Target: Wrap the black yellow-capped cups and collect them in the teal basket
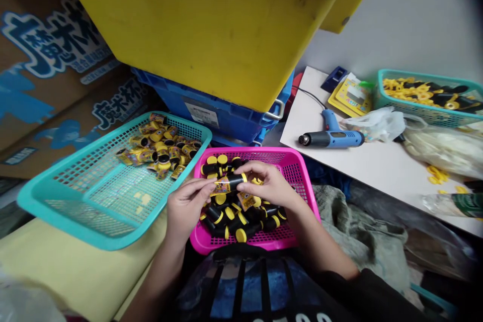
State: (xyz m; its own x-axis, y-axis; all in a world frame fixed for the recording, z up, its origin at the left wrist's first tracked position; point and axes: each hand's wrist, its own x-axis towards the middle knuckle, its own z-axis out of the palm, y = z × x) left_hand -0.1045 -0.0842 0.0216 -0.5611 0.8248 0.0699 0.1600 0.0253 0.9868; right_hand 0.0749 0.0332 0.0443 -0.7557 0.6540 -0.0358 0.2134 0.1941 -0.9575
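Over the pink basket (311,196) I hold a small black bottle (235,180) with a yellow cap between both hands. A printed plastic sleeve (222,186) covers its left part. My left hand (190,204) pinches the sleeve end, and my right hand (269,183) grips the yellow-capped end. Below the right fingers shows another printed sleeve (246,201); whether that hand holds it I cannot tell. Many black bottles with yellow caps (241,234) lie loose in the pink basket. To the left, a turquoise basket (113,241) holds a heap of bottles in printed sleeves (162,151).
Blue crates (226,115) and a big yellow bin (211,25) stand ahead. On the white table (302,95) at right lie a blue heat gun (334,139), plastic bags (377,125) and a turquoise basket of yellow and black parts (426,118). Printed cardboard boxes (75,105) are at left.
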